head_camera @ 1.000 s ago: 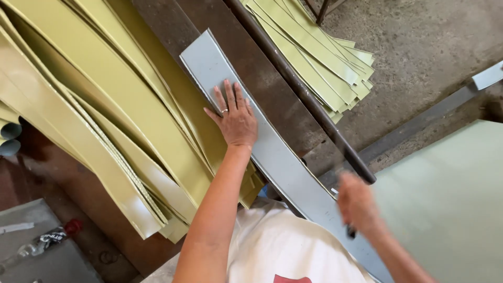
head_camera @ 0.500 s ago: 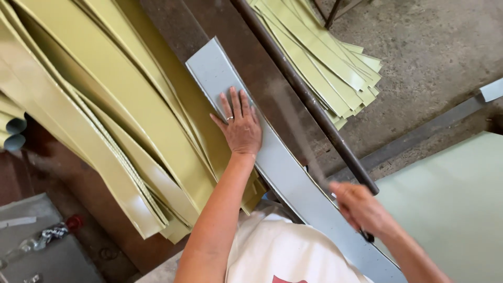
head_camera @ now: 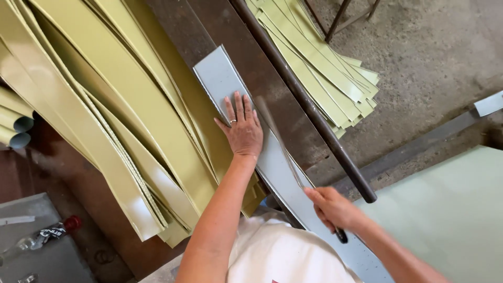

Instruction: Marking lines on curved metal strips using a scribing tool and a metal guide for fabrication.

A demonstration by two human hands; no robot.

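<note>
**A:** How to press with the left hand (head_camera: 242, 131)?

**B:** Flat and open, fingers spread, palm down on the grey strip (head_camera: 220, 78), gripping nothing. Lean straight down, to stop any sliding on the brown bench (head_camera: 178, 31).

**A:** And the right hand (head_camera: 332, 209)?

**B:** Closed tight round the dark handle (head_camera: 341, 237) of a thin tool, with the blurred blade (head_camera: 280, 144) reaching ahead of the fist toward the left palm. Impossible to tell the tool's kind through the blur.

**A:** Where to find the strip from there?

**B:** Directly under the left palm, running back beneath the right fist and on past it, with the far end lying beyond the left fingertips.

**A:** Any advice for the stroke?

**B:** Probably best drawn in one even pass along the strip's edge, just beside the pressing palm. Mind the thumb side of that hand. Avoid knocking the dark bar (head_camera: 309, 110) just outside the fist. Leave the olive strips (head_camera: 105, 105) alone, stacked close on the palm's outer side.
</note>
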